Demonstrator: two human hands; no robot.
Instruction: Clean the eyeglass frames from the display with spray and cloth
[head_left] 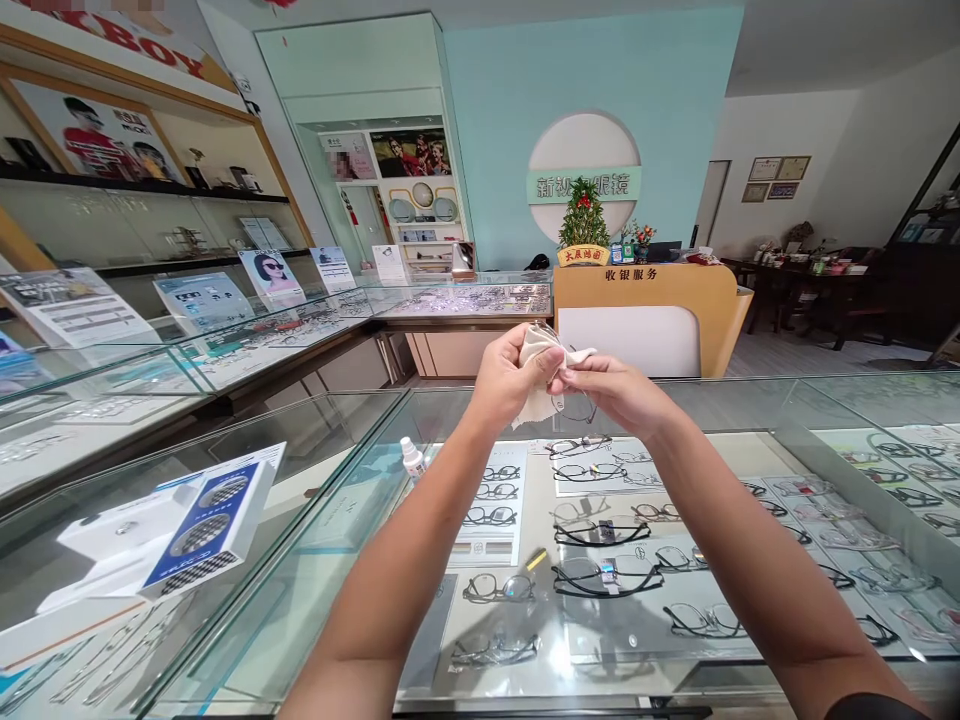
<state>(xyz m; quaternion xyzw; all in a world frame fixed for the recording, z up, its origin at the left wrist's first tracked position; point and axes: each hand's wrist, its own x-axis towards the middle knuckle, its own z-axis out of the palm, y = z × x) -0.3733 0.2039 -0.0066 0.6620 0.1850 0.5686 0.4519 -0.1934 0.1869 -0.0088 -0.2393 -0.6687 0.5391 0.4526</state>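
Observation:
Both my arms reach out over a glass display case. My left hand (510, 375) is closed round a pale cleaning cloth (534, 405), which is folded over one lens of a pair of glasses. The thumb presses on the cloth. My right hand (615, 392) pinches the thin-rimmed glasses (576, 406) near their middle, close to my left fingers. One round lens hangs below the right fingers with a small tag beside it. Part of the frame is hidden by the cloth and fingers.
Under the glass top (337, 420) lie several rows of eyeglasses (607, 575). A small white spray bottle (412, 458) stands left of my left forearm. A blue and white display box (217, 520) is at the left. Beyond is a wooden cashier counter (645, 290).

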